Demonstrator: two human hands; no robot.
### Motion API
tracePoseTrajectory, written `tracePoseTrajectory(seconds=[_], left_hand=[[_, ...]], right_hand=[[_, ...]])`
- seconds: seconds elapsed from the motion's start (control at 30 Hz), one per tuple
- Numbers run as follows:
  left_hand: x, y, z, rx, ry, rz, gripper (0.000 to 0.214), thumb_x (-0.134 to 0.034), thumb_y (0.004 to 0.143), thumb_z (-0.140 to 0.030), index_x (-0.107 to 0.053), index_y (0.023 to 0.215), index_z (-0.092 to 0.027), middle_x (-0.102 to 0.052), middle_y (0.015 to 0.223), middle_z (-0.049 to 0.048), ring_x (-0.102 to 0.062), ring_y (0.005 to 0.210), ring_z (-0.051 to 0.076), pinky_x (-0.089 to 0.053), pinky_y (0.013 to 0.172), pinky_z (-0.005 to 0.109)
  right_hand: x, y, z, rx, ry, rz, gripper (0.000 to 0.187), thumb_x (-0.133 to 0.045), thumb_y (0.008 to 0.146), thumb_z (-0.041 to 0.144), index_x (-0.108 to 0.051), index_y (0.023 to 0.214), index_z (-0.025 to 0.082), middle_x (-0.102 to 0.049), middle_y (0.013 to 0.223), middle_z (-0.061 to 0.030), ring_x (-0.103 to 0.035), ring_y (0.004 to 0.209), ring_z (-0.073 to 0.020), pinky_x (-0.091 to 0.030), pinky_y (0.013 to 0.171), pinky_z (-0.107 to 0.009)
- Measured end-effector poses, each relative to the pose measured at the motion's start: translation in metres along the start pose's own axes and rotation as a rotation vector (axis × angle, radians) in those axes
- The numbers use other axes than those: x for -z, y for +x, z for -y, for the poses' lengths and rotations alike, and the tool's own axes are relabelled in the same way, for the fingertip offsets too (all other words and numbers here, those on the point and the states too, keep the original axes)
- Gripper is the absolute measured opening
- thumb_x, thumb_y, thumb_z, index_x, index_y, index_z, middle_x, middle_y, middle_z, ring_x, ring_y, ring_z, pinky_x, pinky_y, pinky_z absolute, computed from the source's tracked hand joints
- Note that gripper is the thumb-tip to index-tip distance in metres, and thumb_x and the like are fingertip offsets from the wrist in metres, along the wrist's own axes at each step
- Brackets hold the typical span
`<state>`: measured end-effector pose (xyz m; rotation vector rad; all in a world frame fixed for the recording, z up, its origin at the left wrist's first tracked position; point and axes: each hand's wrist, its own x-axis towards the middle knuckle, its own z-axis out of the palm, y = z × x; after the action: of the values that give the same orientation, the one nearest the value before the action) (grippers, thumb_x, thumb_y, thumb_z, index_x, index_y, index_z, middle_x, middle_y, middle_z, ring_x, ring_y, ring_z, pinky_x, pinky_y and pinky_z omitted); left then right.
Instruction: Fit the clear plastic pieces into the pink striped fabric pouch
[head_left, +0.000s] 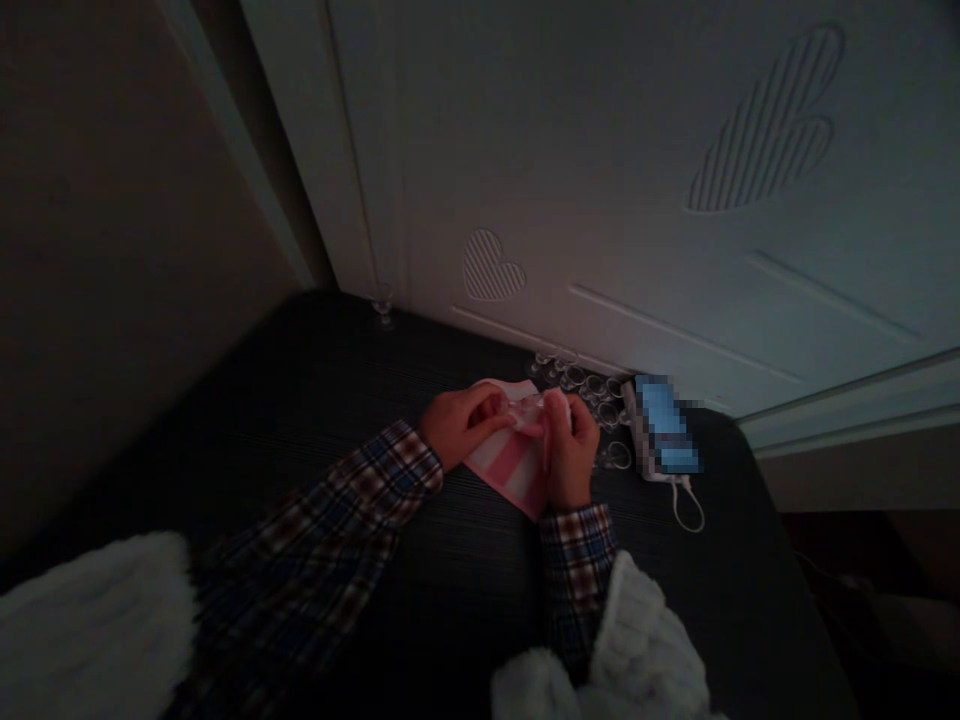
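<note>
White panelling (600, 220) with striped hearts stood behind a black wood-grain desk (465, 570). Over the desk, the left hand (461, 422) and right hand (574, 455) met at a pink-and-white striped cloth (510, 468). A bright-screened phone (667, 425) stood to the right, beside clustered clear stemmed cups (596, 387). Between the hands was a partly hidden transparent piece (527, 410), left grip pinching it, right grip clutching the cloth.

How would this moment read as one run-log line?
left hand: clear glass | right hand: pink-and-white cloth, against glass | nearby: stemmed glasses beside phone
</note>
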<state>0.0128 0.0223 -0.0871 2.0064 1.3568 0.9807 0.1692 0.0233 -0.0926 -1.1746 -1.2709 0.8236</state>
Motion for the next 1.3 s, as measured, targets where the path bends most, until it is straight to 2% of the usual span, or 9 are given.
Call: tracePoseTrajectory(seconds=[0.13, 0.27, 0.37, 0.47, 0.57, 0.8, 0.97, 1.3], left_hand=[[0.0011, 0.0001, 0.0001, 0.022, 0.021, 0.0, 0.028, -0.051, 0.08, -0.042, -0.059, 0.077, -0.015, -0.055, 0.059, -0.0027, -0.051, 0.054, 0.01, -0.035, 0.052, 0.019], [0.002, -0.0002, 0.0005, 0.022, 0.016, -0.013, 0.031, -0.048, 0.081, -0.043, -0.059, 0.073, -0.015, -0.055, 0.058, -0.0025, -0.051, 0.054, 0.01, -0.035, 0.052, 0.02], [0.0008, -0.0001, 0.0014, 0.015, -0.029, -0.025, 0.028, -0.046, 0.082, -0.042, -0.059, 0.087, -0.017, -0.059, 0.068, -0.0015, -0.054, 0.058, 0.01, -0.039, 0.054, 0.02], [-0.0022, -0.0003, 0.0031, 0.02, -0.073, -0.038, 0.034, -0.049, 0.081, -0.041, -0.051, 0.107, -0.018, -0.06, 0.076, -0.0005, -0.056, 0.061, 0.011, -0.042, 0.055, 0.021], [-0.0046, -0.0012, 0.0048, 0.018, -0.075, -0.047, 0.039, -0.054, 0.079, -0.037, -0.045, 0.113, -0.02, -0.058, 0.079, -0.0007, -0.055, 0.058, 0.01, -0.043, 0.054, 0.021], [-0.0021, -0.0021, 0.0079, -0.026, -0.011, 0.029, 0.028, -0.05, 0.081, -0.036, -0.047, 0.103, -0.019, -0.059, 0.079, -0.0007, -0.056, 0.061, 0.01, -0.043, 0.055, 0.021], [-0.0023, -0.0036, 0.0075, -0.011, 0.028, 0.015, 0.027, -0.053, 0.079, -0.039, -0.051, 0.098, -0.02, -0.057, 0.067, -0.0039, -0.055, 0.057, 0.011, -0.041, 0.052, 0.021], [0.0016, -0.0053, 0.0041, 0.002, 0.045, 0.032, 0.028, -0.053, 0.078, -0.042, -0.057, 0.09, -0.017, -0.059, 0.062, -0.003, -0.055, 0.055, 0.011, -0.039, 0.051, 0.02]], right_hand=[[-0.0012, -0.0009, 0.0013, 0.013, -0.007, -0.001, 0.026, -0.049, 0.081, 0.037, -0.049, 0.065, 0.016, -0.045, 0.06, 0.0042, -0.038, 0.057, -0.0082, -0.033, 0.054, -0.021], [-0.0024, -0.0021, 0.0019, 0.023, -0.029, -0.002, 0.025, -0.049, 0.081, 0.036, -0.049, 0.065, 0.016, -0.046, 0.061, 0.004, -0.039, 0.059, -0.0086, -0.033, 0.055, -0.021], [-0.003, -0.0029, 0.0016, 0.025, -0.033, -0.014, 0.025, -0.049, 0.081, 0.036, -0.049, 0.066, 0.016, -0.045, 0.061, 0.004, -0.039, 0.059, -0.0085, -0.033, 0.054, -0.021], [-0.0031, -0.0032, 0.001, 0.012, -0.024, -0.019, 0.025, -0.049, 0.081, 0.036, -0.049, 0.066, 0.016, -0.045, 0.062, 0.0041, -0.038, 0.059, -0.0083, -0.033, 0.055, -0.02], [-0.0031, -0.0029, 0.0007, 0.0, -0.013, -0.016, 0.025, -0.048, 0.081, 0.037, -0.049, 0.067, 0.016, -0.046, 0.063, 0.0038, -0.039, 0.06, -0.0085, -0.034, 0.056, -0.021], [-0.0051, -0.0022, 0.0035, -0.026, 0.016, -0.045, 0.026, -0.049, 0.08, 0.038, -0.05, 0.066, 0.016, -0.047, 0.062, 0.0037, -0.041, 0.06, -0.0088, -0.035, 0.055, -0.02], [-0.0046, -0.0021, 0.0052, -0.037, 0.036, -0.029, 0.024, -0.049, 0.08, 0.037, -0.052, 0.069, 0.016, -0.051, 0.064, 0.0031, -0.044, 0.06, -0.0092, -0.036, 0.055, -0.021], [-0.0039, -0.0035, 0.0002, -0.026, 0.01, -0.02, 0.026, -0.049, 0.081, 0.039, -0.054, 0.069, 0.017, -0.054, 0.066, 0.0016, -0.047, 0.063, -0.0108, -0.037, 0.057, -0.023]])
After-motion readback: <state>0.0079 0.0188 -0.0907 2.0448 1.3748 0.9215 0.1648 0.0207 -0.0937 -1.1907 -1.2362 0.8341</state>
